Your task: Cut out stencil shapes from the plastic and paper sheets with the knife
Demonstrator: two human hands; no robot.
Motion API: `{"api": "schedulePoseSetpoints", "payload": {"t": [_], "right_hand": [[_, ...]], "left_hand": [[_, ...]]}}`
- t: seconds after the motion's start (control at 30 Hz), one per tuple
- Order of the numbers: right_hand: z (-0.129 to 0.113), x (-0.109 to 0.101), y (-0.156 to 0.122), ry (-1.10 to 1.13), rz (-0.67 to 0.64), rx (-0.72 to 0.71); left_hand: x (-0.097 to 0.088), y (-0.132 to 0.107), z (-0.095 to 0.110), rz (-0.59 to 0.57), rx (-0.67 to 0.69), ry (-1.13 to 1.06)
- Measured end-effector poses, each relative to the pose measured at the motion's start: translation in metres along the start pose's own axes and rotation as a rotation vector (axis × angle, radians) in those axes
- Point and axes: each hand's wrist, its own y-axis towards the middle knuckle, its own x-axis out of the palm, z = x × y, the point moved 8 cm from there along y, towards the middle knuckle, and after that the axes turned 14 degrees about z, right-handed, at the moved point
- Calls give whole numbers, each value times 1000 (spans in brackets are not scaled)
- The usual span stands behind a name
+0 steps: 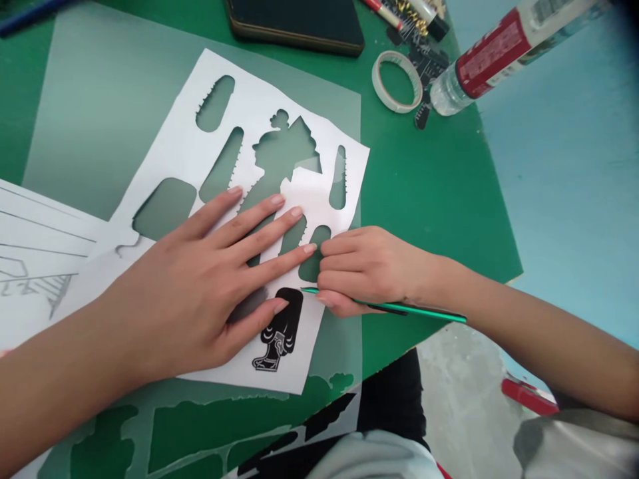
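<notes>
A white sheet of paper with several shapes cut out lies at a slant on a translucent plastic sheet. My left hand is spread flat over the paper, fingers apart, pressing on it around the cut-outs. In my right hand is a slim green craft knife, gripped in curled fingers. Its tip rests at the top right of a printed black figure part that shows a boot at its lower end. My left thumb partly overlaps this print.
A dark phone-like slab, a tape roll and a bottle with a red label stand or lie along the far side. Drawn paper is at the left. Cut plastic sheeting lies near the front edge of the green table.
</notes>
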Motion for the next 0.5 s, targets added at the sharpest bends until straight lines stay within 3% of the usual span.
{"api": "schedulePoseSetpoints", "payload": {"t": [0.5], "right_hand": [[-2,3,-3,-42,-42,14]], "left_hand": [[-1,0,0,22,10,6]]}}
